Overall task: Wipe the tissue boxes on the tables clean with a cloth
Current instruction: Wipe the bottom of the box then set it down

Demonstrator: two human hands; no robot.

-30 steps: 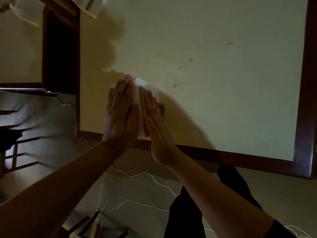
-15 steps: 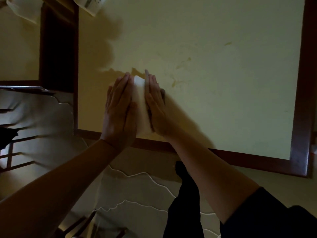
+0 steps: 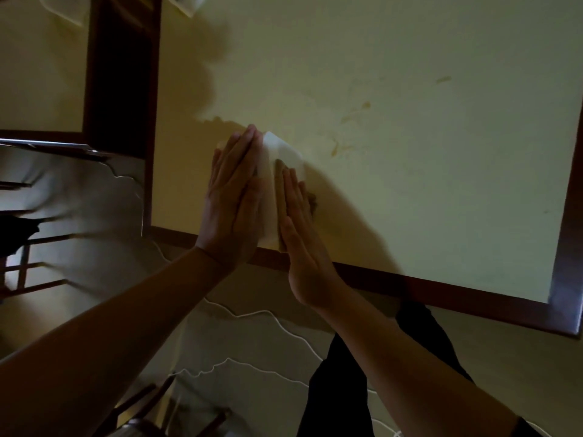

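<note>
A white tissue box (image 3: pixel 284 152) stands near the front edge of the pale table (image 3: pixel 441 184). It sits between my two flat hands. My left hand (image 3: pixel 233 197) presses flat against the box's left side, fingers together and pointing away from me. My right hand (image 3: pixel 303 244) lies flat along the right side and presses a brownish cloth (image 3: pixel 312 201) against it. Only an edge of the cloth shows past my fingers. Most of the box is hidden by my hands.
The table has a dark wooden rim (image 3: pixel 473 294) and brownish stains (image 3: pixel 347 134) right of the box. A second pale table (image 3: pixel 38 74) stands at left across a dark gap. A white object (image 3: pixel 186 3) sits at the top edge. A wooden chair (image 3: pixel 28 272) is at lower left.
My right hand slid forward along the box's right side, then came back toward me. My left hand has stayed against the left side.
</note>
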